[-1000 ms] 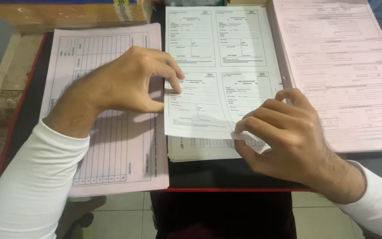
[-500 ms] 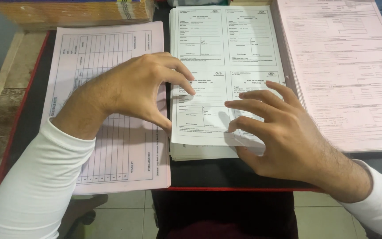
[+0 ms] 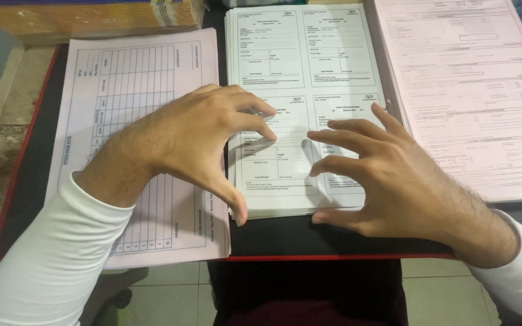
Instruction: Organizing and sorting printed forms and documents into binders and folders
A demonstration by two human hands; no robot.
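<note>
A stack of white printed forms lies in the middle of the dark desk. My left hand rests with spread fingers on the stack's left side, its thumb at the lower left corner. My right hand presses fingertips on the stack's lower right part, thumb against the bottom edge. Neither hand lifts a sheet; both lie flat against the pile. White sleeves cover both forearms.
A pink pad with a ruled table lies left of the stack. A larger pink form pad lies to the right. Yellow-edged bundled paper sits at the back left. The desk's red front edge runs below; tiled floor shows beneath.
A second ago my right hand pinched the corner of the top sheet, lifted off the pile. The sheet now lies flat, and both hands have spread and pressed against the stack's edges.
</note>
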